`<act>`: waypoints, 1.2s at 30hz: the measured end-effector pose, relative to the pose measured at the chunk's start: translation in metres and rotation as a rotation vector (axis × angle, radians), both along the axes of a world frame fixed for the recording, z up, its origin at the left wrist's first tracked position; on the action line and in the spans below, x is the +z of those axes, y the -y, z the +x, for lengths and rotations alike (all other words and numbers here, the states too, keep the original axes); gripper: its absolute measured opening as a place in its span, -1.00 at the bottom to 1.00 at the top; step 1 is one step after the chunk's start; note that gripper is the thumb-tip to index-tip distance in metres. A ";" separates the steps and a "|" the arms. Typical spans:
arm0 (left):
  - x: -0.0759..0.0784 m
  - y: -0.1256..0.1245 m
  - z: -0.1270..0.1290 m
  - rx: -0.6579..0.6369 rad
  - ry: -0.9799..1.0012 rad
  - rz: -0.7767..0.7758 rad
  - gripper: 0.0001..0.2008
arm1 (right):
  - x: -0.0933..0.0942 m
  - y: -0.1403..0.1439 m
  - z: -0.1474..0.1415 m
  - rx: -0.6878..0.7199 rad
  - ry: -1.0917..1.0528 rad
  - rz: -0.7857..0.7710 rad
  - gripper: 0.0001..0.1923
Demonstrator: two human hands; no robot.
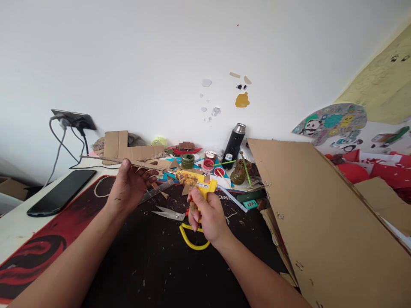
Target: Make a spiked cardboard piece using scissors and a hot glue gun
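My right hand (208, 214) is wrapped round the handle of a yellow hot glue gun (205, 184), its stained nozzle end pointing left. In my left hand (128, 188) is a long thin strip of cardboard (144, 164), held nearly level and seen edge-on, with the thumb on the near side. The nozzle is close to the strip's right end; I cannot tell whether they touch. Below, scissors (170, 213) lie with blades apart on the black mat, their handles partly hidden by my right hand. A yellow cord (192, 245) loops under that hand.
A large cardboard sheet (305, 205) leans on the right. At the back stand a black flask (234, 143), open paint pots (208, 165) and a murky jar (239, 173) with a green brush. Cardboard pieces (115, 145) lie back left; a phone (61, 192) lies left.
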State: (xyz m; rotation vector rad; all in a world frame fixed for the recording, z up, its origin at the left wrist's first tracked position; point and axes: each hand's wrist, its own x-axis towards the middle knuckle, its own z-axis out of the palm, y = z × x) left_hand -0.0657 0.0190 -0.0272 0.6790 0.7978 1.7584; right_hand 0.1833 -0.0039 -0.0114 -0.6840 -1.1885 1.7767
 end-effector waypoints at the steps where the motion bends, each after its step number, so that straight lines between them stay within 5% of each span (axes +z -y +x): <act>1: 0.000 0.000 0.000 0.000 0.000 -0.001 -0.21 | 0.000 0.000 0.000 0.000 -0.001 0.000 -0.32; 36: 0.004 -0.002 0.001 0.074 0.042 -0.015 -0.24 | 0.001 0.000 0.000 0.014 -0.005 -0.005 -0.32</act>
